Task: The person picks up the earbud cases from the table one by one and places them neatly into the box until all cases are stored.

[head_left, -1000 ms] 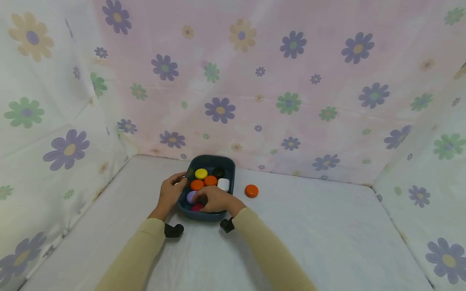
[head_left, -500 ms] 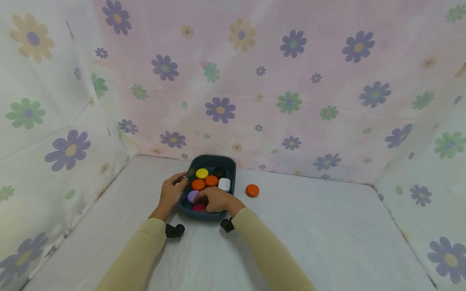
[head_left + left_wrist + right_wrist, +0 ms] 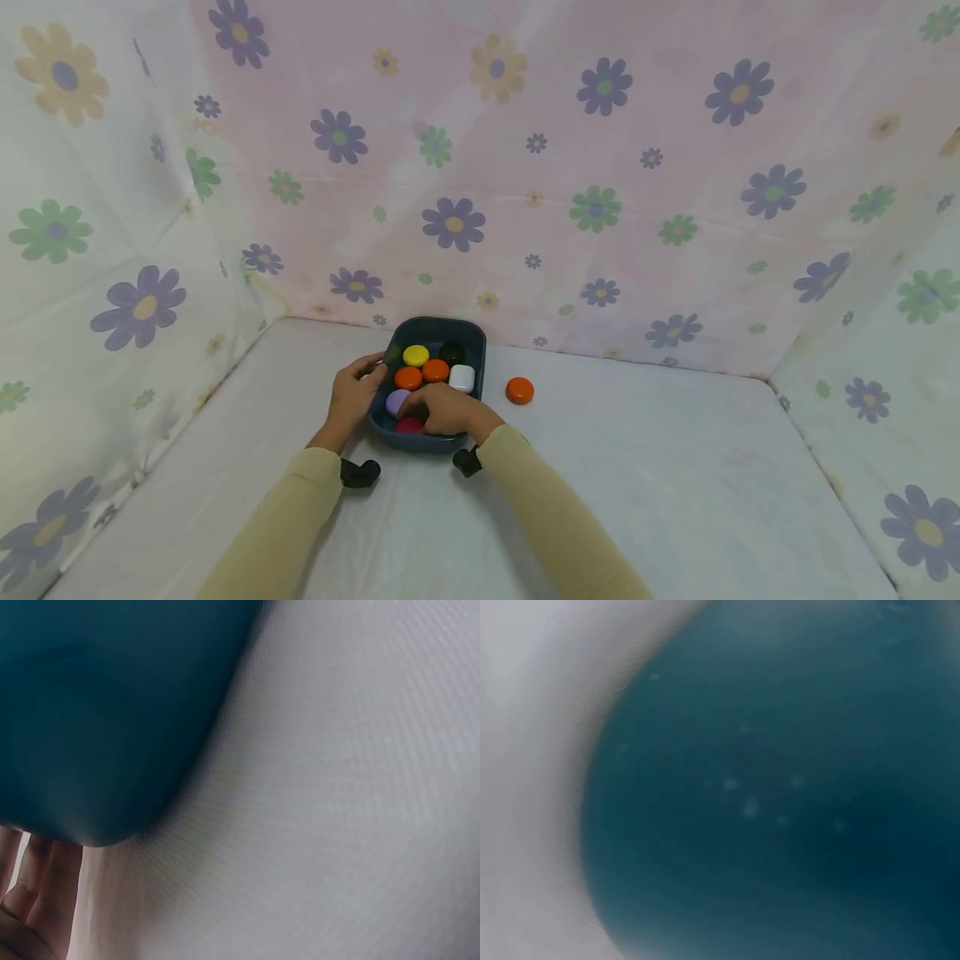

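A dark blue rounded tray point(image 3: 420, 444) stands on the white-covered table, holding several smooth, rounded pieces. My left hand point(image 3: 352, 396) grips its left side, and in the left wrist view the fingers point(image 3: 56, 892) lie against the underside of its wall. My right hand point(image 3: 447, 410) reaches into the near part, fingers bent downward between a purple piece point(image 3: 396, 403) and a magenta piece point(image 3: 409, 426). I cannot tell whether its hidden fingertips hold a piece. Farther in lie two orange pieces point(image 3: 435, 371), a yellow one point(image 3: 416, 356), a black one point(image 3: 452, 352) and a white squarish one point(image 3: 462, 379).
One orange piece point(image 3: 520, 391) lies on the table point(image 3: 660, 475) just right of the tray. Flower-printed cloth point(image 3: 525, 208) walls off the back and both sides. The tray's far end is close to the back cloth. Dark wrist mounts point(image 3: 360, 474) sit under both wrists.
My right thumb has shifted slightly right, and more of the magenta piece shows beside it. The left hand and the tray stay in place.
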The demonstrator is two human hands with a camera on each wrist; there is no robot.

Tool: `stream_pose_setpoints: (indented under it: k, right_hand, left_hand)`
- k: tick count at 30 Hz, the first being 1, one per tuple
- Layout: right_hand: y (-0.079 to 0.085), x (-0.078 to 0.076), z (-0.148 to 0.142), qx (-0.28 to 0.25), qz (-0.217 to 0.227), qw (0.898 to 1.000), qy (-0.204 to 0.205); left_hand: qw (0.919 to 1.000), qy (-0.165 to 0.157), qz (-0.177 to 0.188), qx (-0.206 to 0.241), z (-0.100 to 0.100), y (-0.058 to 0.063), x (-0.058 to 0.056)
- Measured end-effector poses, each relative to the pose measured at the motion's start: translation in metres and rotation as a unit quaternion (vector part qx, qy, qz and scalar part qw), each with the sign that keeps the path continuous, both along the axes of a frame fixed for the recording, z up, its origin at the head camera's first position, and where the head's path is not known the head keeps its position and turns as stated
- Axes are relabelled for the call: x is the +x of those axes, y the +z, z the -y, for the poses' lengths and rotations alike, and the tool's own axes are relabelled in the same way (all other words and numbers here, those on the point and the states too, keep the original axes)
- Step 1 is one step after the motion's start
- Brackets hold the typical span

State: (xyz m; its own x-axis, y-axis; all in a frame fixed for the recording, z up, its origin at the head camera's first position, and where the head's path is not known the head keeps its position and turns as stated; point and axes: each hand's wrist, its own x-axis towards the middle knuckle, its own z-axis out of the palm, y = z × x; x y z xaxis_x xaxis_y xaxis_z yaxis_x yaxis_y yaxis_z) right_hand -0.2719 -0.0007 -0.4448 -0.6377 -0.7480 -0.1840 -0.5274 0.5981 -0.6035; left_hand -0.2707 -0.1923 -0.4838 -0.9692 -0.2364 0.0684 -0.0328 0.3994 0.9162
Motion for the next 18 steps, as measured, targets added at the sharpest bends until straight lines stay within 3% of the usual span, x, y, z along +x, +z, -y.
stream_pose_setpoints:
  k: [18]
  right_hand:
    - [0.0004, -0.0001, -0.0002, 0.021, -0.007, 1.000, 0.012]
  left_hand:
    - [1.0000, 0.000, 0.004, 0.008, -0.0002, 0.0016, 0.0009]
